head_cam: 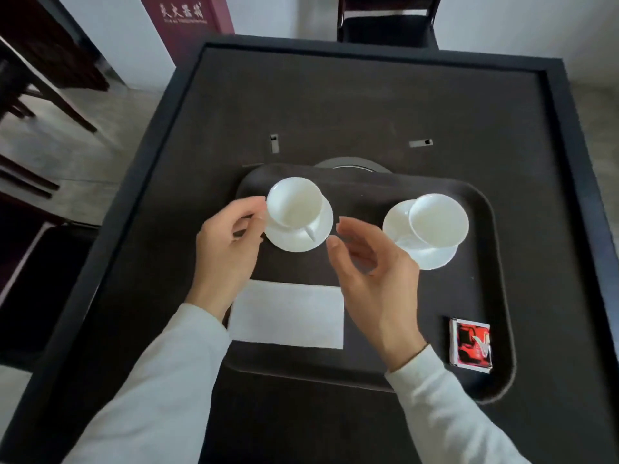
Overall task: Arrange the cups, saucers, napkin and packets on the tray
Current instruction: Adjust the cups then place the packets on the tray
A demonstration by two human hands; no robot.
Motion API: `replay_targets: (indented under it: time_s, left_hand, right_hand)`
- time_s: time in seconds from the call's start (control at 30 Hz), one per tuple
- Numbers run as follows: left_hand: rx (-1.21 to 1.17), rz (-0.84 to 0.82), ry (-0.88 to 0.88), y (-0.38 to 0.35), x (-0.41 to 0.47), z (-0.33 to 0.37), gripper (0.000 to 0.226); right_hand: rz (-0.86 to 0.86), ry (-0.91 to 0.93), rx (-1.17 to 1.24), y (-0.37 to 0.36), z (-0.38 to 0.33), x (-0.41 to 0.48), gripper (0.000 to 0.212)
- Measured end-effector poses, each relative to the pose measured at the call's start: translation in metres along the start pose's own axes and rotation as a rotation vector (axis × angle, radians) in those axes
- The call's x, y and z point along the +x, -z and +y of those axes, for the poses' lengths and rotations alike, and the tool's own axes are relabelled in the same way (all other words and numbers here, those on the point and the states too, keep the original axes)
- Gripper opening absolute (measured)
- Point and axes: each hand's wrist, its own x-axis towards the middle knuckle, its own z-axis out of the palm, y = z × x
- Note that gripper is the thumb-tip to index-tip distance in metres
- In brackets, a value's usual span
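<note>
While resting on a dark tray (385, 366) atop a black table (368, 105): white cup (294, 200) on saucer (301, 237) near the tray's far left corner, second cup (437, 219) on second saucer (425, 251) toward the far right edge, napkin (288, 316) flat along the near edge, red packets (471, 344) at the near right corner. Left hand (224, 242) loosely curled, fingertips (258, 207) at the left cup's rim, contact unclear. Right hand (375, 279) spread and empty, between the saucers.
</note>
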Motion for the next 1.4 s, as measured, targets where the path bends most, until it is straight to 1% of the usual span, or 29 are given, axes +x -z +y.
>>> replay_targets:
  time_s: [0.07, 0.13, 0.27, 0.37, 0.53, 0.63, 0.73, 0.87, 0.97, 1.0, 1.1, 1.2, 1.23, 1.33, 1.4]
  left_hand:
    - [0.004, -0.022, -0.004, 0.002, 0.029, -0.004, 0.029]
    - [0.005, -0.080, 0.006, 0.001, 0.052, -0.006, 0.031]
    - [-0.070, -0.277, 0.091, 0.000, 0.082, -0.003, 0.028]
    - [-0.110, -0.408, 0.173, -0.002, 0.093, 0.000, 0.029]
    - [-0.139, -0.512, 0.206, -0.006, 0.101, -0.001, 0.038]
    - [-0.144, -0.541, 0.202, -0.009, 0.103, -0.005, 0.035]
    - [-0.152, -0.539, 0.195, -0.008, 0.102, -0.010, 0.036]
    - [-0.197, -0.478, 0.222, -0.005, 0.093, -0.017, 0.031]
    - [-0.274, -0.427, 0.217, -0.002, 0.077, -0.022, 0.032]
    - [-0.293, -0.403, 0.212, -0.001, 0.070, -0.023, 0.033]
    - [-0.303, -0.361, 0.203, -0.001, 0.051, -0.026, 0.034]
    - [-0.267, -0.322, 0.209, -0.003, 0.031, -0.030, 0.032]
    - [-0.262, -0.303, 0.213, -0.004, 0.025, -0.031, 0.033]
    - [-0.278, -0.266, 0.222, -0.008, 0.009, -0.038, 0.050]
    - [-0.277, -0.261, 0.228, -0.010, 0.001, -0.038, 0.057]
  right_hand:
    - [0.000, -0.124, 0.153, -0.029, -0.009, -0.009, 0.035]
    - [0.003, -0.191, 0.230, -0.055, -0.016, -0.019, 0.044]
    - [0.009, -0.252, 0.280, -0.099, -0.028, -0.029, 0.057]
    - [0.072, -0.286, 0.299, -0.119, -0.033, -0.028, 0.068]
    - [0.166, -0.307, 0.322, -0.136, -0.038, -0.018, 0.070]
    - [0.183, -0.310, 0.316, -0.142, -0.037, -0.017, 0.071]
    - [0.170, -0.291, 0.302, -0.140, -0.034, -0.016, 0.069]
    - [0.134, -0.265, 0.242, -0.128, -0.025, -0.007, 0.068]
    - [0.079, -0.246, 0.193, -0.114, -0.015, 0.003, 0.062]
    - [0.072, -0.245, 0.194, -0.109, -0.012, 0.007, 0.063]
    - [0.053, -0.298, 0.227, -0.093, -0.004, 0.020, 0.075]
    - [0.008, -0.328, 0.244, -0.080, 0.002, 0.034, 0.074]
    - [-0.009, -0.327, 0.239, -0.077, 0.004, 0.040, 0.072]
    - [-0.056, -0.317, 0.221, -0.070, 0.009, 0.055, 0.064]
    - [-0.095, -0.304, 0.189, -0.068, 0.009, 0.064, 0.060]
